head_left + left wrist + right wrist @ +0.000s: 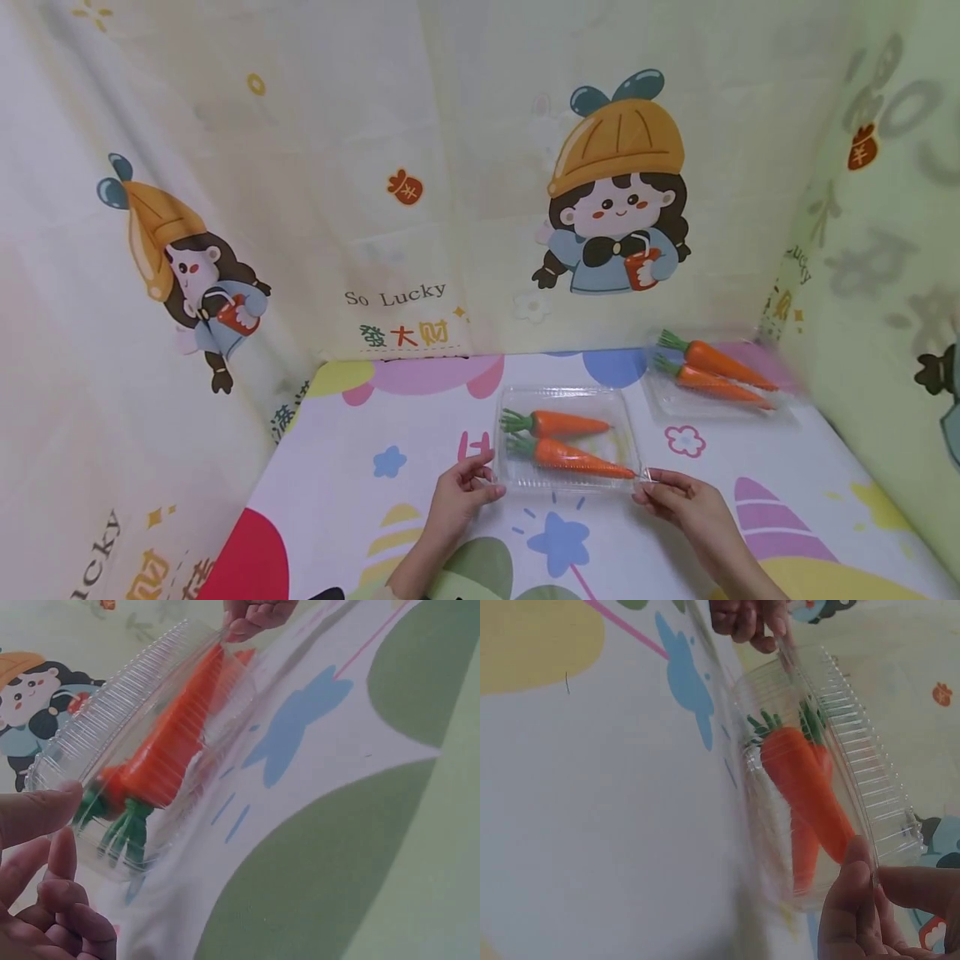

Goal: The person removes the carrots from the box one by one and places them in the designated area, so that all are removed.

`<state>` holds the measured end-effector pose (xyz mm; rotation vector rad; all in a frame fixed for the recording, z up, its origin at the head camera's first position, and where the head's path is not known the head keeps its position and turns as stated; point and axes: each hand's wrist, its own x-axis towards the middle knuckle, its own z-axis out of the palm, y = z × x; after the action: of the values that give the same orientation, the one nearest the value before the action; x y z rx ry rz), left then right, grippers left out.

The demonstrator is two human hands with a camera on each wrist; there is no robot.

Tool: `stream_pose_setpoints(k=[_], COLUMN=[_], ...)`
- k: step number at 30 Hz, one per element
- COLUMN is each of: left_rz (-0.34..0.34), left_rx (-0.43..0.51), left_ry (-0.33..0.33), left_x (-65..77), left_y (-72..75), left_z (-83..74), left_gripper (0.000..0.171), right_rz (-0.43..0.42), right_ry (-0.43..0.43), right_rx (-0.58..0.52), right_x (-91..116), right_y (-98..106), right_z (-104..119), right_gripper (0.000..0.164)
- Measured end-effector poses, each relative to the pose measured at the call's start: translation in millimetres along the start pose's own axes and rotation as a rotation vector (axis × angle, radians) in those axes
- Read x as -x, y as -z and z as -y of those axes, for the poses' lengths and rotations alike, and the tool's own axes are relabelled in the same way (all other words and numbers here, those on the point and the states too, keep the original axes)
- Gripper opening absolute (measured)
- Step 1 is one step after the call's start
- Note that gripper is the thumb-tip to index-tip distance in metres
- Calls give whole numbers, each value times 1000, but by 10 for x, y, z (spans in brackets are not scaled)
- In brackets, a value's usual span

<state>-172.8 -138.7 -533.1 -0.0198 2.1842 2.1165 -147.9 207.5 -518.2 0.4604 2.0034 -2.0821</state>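
A clear plastic clamshell box (626, 417) lies on the patterned table in the middle of the head view, with two orange carrots (573, 454) with green tops inside. My left hand (487, 483) pinches its near left corner and my right hand (647, 487) pinches its near right corner. In the left wrist view my thumb (37, 814) presses the ribbed rim of the box (112, 697) beside the carrot tops (124, 825). The right wrist view has my fingers (855, 892) on the rim of the box (870, 772) by the carrot tips.
A second clear box (675, 402) with two carrots (716, 371) sits at the back right, near the green cloth wall. Cartoon-printed cloth walls close in the table on the left, back and right. The tablecloth (360, 467) carries coloured shapes.
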Motion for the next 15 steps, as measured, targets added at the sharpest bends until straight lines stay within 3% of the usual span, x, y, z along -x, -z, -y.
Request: stream_pose_setpoints(k=[6,15], left_rz=[-35,-74], left_rx=[44,141], left_ry=[11,101], left_x=[23,75], left_y=[-48,-109], left_z=[23,35], left_gripper=[58,60], right_rz=[-12,-60], right_ry=[-18,-2], right_rx=[13,129], right_x=[17,-2], right_y=[-8,-67], right_z=[-17,-19], right_gripper=[47,40])
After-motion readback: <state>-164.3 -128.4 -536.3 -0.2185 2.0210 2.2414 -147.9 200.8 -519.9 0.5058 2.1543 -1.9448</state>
